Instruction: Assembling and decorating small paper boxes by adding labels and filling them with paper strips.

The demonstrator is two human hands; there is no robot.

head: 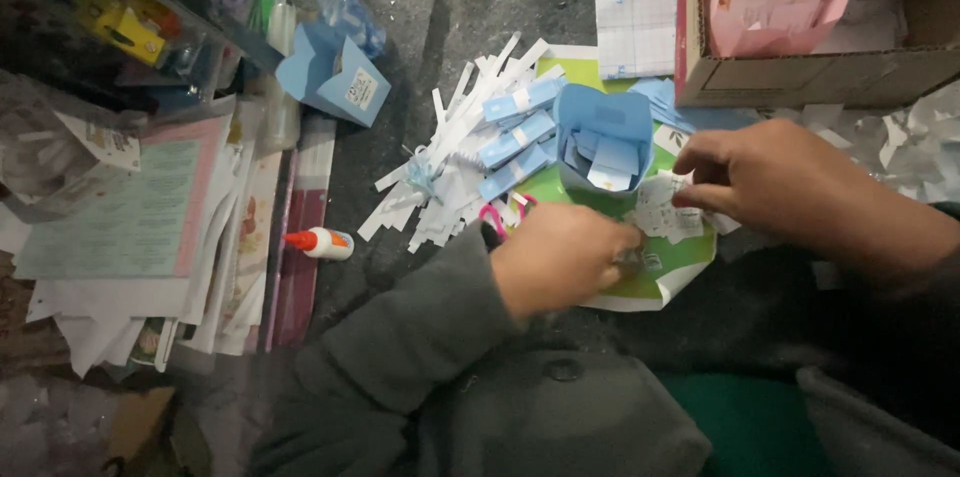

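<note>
On a green sheet (pixel 672 272) in front of the person, small white paper slips (pixel 668 215) lie between the two hands. The right hand (pixel 790 187) pinches the slips' edge with curled fingers, while the left hand (pixel 560 257) is loosely closed just beside them; its grip is hidden. Just behind the slips stands a blue paper box (pixel 603 135).

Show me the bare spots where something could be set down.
Bare grey surface lies between the glue bottle and the white paper strips, and above between the blue heart box and sticker sheet. Around both hands it's crowded.
</note>
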